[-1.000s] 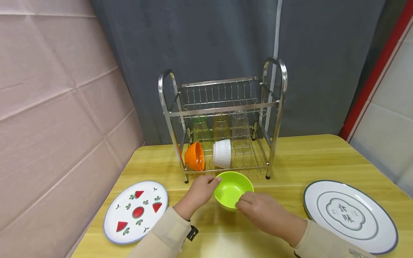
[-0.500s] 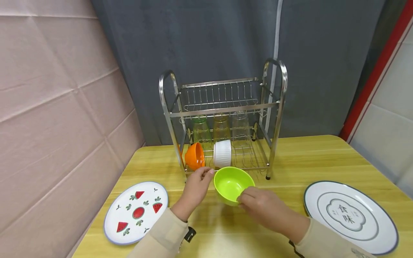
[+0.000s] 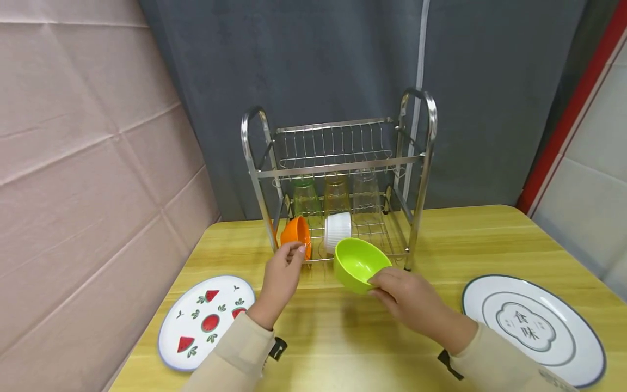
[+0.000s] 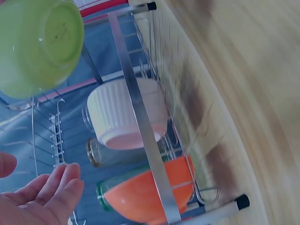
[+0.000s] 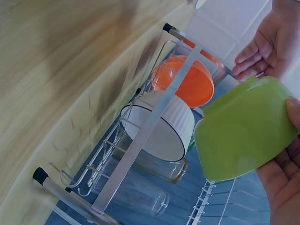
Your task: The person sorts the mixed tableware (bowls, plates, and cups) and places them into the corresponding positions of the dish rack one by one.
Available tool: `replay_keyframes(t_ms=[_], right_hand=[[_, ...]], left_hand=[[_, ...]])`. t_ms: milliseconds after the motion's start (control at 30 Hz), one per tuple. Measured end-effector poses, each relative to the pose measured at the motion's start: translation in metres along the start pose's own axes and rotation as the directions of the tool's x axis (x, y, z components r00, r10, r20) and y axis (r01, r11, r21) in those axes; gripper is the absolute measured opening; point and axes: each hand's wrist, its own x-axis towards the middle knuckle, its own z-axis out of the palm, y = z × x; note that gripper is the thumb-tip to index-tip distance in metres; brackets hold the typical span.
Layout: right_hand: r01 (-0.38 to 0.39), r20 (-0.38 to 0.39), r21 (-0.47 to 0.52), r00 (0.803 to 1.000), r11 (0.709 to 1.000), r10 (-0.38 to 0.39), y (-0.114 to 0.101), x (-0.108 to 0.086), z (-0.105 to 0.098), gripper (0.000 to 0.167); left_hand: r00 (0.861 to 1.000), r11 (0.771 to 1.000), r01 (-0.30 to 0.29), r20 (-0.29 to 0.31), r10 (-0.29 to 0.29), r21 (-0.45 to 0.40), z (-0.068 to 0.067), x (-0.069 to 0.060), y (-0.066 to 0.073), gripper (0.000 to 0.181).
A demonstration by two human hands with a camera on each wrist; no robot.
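My right hand [image 3: 406, 296] pinches the rim of a lime-green bowl [image 3: 360, 267], thumb and fingers on its right side. Tilted, the bowl is held above the table before the dish rack's lower tier. My left hand [image 3: 281, 277] holds nothing; its loosely bent fingers are just in front of an orange bowl [image 3: 295, 231], and the left wrist view shows the hand [image 4: 47, 199] apart from the green bowl [image 4: 42, 51]. Both the orange bowl and a ribbed white bowl [image 3: 337, 233] stand on their sides in the lower tier.
The two-tier metal dish rack [image 3: 338, 166] has green [image 3: 307, 198], yellow [image 3: 336, 193] and clear [image 3: 364, 193] glasses behind the bowls. A watermelon-patterned plate [image 3: 196, 294] lies on the table at left, a white plate with dark characters [image 3: 563, 326] at right.
My left hand has let go of the green bowl and moved left toward the orange bowl. The right hand has raised the green bowl, moved it closer to the rack and tilted it.
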Motion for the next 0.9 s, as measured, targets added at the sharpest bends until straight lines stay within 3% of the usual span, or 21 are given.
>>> replay_keyframes(t_ms=[167, 300, 367, 633, 900], right_hand=[[-0.091, -0.031, 0.001, 0.995, 0.996, 0.091, 0.007, 0.001, -0.002, 0.049], [-0.208, -0.037, 0.010, 0.977, 0.978, 0.208, 0.011, 0.002, -0.004, 0.019], [-0.264, -0.038, 0.018, 0.964, 0.964, 0.264, 0.012, 0.004, -0.005, 0.014], [-0.472, -0.024, 0.070, 0.880, 0.879, 0.474, 0.019, 0.011, -0.004, 0.014], [-0.581, -0.096, 0.188, 0.792, 0.792, 0.603, 0.030, 0.017, 0.003, 0.009]], left_hand=[[0.999, 1.000, 0.004, -0.051, -0.004, -0.007, -0.011, 0.003, -0.001, 0.040], [0.996, 1.000, 0.014, -0.083, -0.015, -0.009, -0.020, 0.007, 0.000, 0.041], [0.995, 1.000, 0.016, -0.102, -0.017, -0.007, -0.024, 0.009, 0.000, 0.040], [0.984, 1.000, 0.011, -0.179, -0.009, 0.011, -0.037, 0.021, -0.002, 0.037], [0.974, 0.998, 0.052, -0.223, -0.042, 0.039, -0.049, 0.033, -0.003, 0.040]])
